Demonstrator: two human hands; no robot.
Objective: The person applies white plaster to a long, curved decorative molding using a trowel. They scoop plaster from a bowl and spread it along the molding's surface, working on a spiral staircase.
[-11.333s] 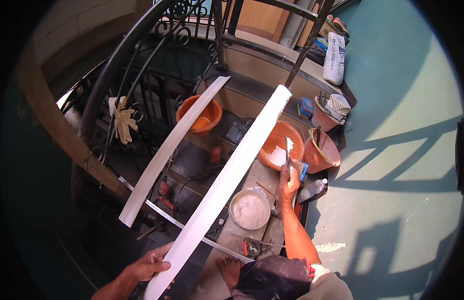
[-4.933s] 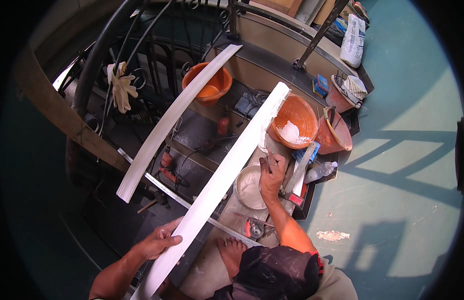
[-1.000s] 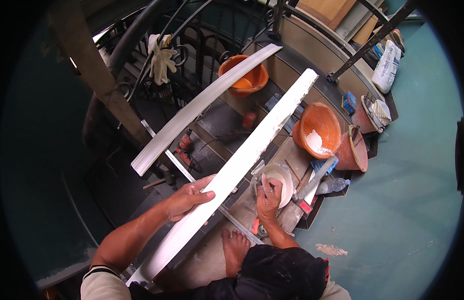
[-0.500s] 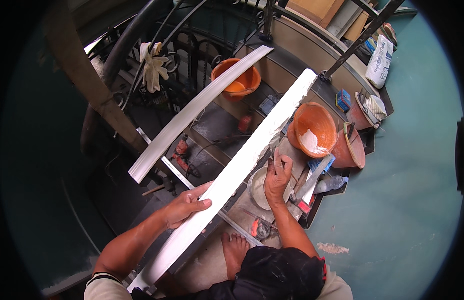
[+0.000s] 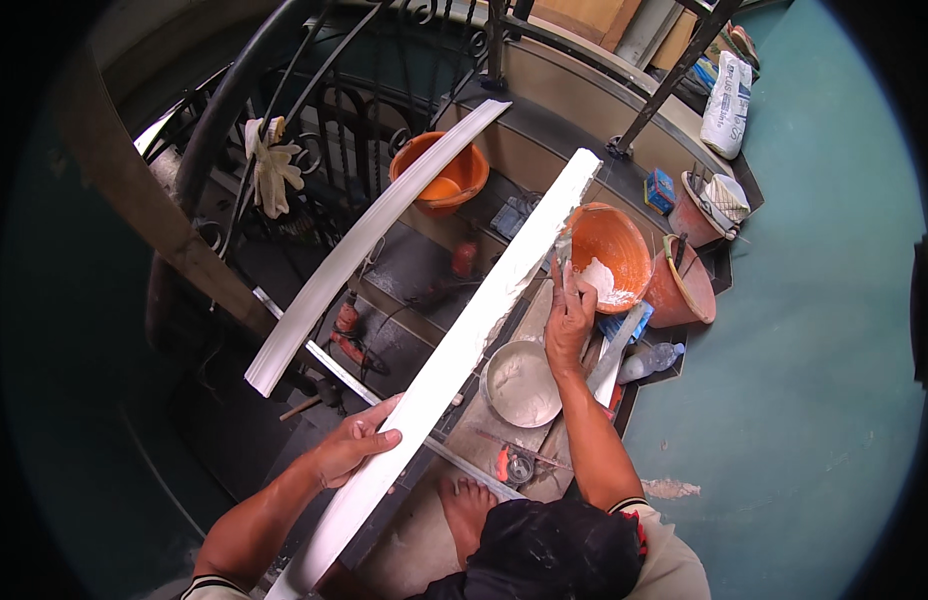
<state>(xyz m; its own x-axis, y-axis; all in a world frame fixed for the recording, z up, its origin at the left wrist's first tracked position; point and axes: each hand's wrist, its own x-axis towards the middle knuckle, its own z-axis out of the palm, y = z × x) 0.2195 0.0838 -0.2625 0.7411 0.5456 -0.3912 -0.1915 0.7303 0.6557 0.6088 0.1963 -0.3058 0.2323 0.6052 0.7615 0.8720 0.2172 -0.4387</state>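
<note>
A long white moulding strip [image 5: 449,365] runs diagonally from the lower left toward the upper right, with ragged white paste along its right edge. My left hand [image 5: 356,442] grips its lower part, thumb on top and fingers beneath. Beside the strip's upper end, my right hand [image 5: 569,325] is closed on a small, thin tool that looks like a putty knife [image 5: 563,246]; its handle is mostly hidden by the fingers. Below that hand sits a round bowl [image 5: 486,398] of pale paste. An orange bucket [image 5: 624,240] with white material inside stands just right of the fingers.
A second curved moulding [image 5: 354,260] lies left, across another orange bucket [image 5: 464,195]. A red drill [image 5: 348,325] rests on the steps. Black railings [image 5: 354,140] border the left. Near the green wall [image 5: 784,330] stand a reddish bucket [image 5: 679,295] and a plastic bottle [image 5: 652,362].
My right hand has moved up along the moulding's edge with the tool, uncovering more of the paste bowl. My left hand keeps its grip. The whole view has shifted slightly.
</note>
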